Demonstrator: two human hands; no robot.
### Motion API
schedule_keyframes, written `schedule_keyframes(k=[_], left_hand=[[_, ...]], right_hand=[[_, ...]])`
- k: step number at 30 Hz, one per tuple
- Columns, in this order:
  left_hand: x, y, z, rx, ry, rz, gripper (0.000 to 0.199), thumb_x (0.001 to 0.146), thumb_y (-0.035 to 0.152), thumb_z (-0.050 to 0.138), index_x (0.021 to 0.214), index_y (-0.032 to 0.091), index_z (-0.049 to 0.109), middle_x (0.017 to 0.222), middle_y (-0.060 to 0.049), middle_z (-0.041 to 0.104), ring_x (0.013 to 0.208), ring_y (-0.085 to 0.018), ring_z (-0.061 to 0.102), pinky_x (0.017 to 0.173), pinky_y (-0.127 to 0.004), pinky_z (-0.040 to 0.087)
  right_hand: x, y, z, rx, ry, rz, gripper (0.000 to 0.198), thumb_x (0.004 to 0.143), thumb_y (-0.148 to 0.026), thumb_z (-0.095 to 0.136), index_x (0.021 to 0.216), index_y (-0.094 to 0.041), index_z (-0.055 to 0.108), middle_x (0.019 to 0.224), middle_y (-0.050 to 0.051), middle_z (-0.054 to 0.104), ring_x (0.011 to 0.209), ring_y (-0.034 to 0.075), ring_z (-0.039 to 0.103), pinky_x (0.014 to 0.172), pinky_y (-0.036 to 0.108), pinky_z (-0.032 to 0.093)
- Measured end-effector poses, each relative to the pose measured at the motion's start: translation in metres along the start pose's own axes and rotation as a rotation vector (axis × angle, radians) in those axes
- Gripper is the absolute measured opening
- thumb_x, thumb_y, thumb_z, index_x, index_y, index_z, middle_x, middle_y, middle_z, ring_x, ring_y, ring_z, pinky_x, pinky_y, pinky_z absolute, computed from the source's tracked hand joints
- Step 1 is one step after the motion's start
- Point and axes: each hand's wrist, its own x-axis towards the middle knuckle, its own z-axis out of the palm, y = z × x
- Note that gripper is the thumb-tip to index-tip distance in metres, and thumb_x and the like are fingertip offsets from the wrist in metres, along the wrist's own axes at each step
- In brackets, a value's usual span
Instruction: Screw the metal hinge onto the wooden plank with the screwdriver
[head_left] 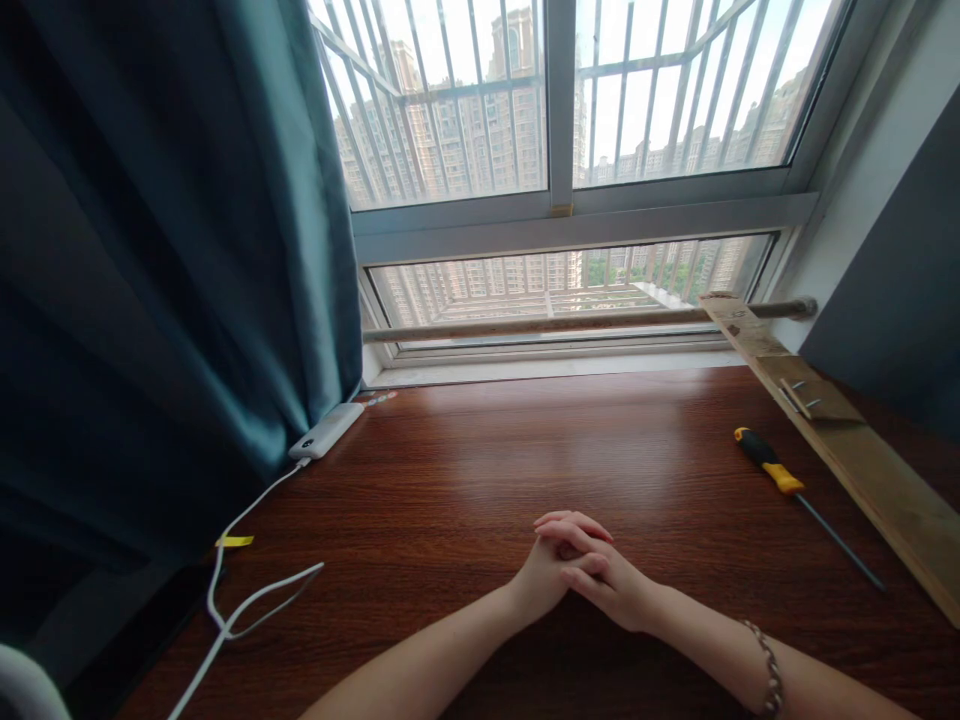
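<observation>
My left hand [540,580] and my right hand [619,588] are clasped together above the front middle of the brown wooden table [420,470]. Their fingers are interlaced and closed, with no object visible in them. A bracelet circles my right wrist. To the right of the hands lies a screwdriver [774,472] with a black and yellow handle, its shaft pointing toward the near right. Beyond it a long wooden board [877,475] runs along the right side. On that board sits a small wood piece [821,402] with several nails or screws on it.
At the left, a white power-bank-like device [328,432] lies against the blue curtain [300,250]. A white cable [259,600] trails from it toward me, past a yellow strip [235,541]. The barred window [465,230] and a horizontal rail [525,325] stand behind the table.
</observation>
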Motion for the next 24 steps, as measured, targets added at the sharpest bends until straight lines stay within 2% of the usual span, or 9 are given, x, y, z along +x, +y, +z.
schedule_keyframes(k=[24], left_hand=[[0.0, -0.0041, -0.0006, -0.047, -0.012, 0.007, 0.024, 0.07, 0.026, 0.071, 0.091, 0.016, 0.068, 0.089, -0.005, 0.058, 0.087, -0.019, 0.055, 0.078, -0.032, 0.045]], right_hand=[[-0.0007, 0.0022, 0.001, -0.001, -0.003, -0.005, 0.038, 0.092, -0.031, 0.046, 0.129, -0.024, 0.045, 0.128, 0.011, 0.047, 0.122, 0.022, 0.042, 0.104, 0.04, 0.036]])
